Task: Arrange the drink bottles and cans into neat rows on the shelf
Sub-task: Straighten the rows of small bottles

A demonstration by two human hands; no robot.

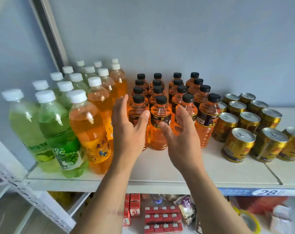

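Reaching with straight fingers, left hand (126,125) and right hand (180,132) holding nothing, ribbed clear plastic orange bottles (160,115) between palms, round gold metal cans (237,144) right, flat white shelf (160,168) beneath.

Green and orange bottles (71,125), gold cans (237,144).

Wall: I see a plain pale blue wall (194,39) behind.
Price strip: a blue strip (261,192) reading 28.
Lower level: small red cartons (162,217) in rows; beside them a crumpled snack packet (185,208).
Far right below: blurred, I cannot tell.
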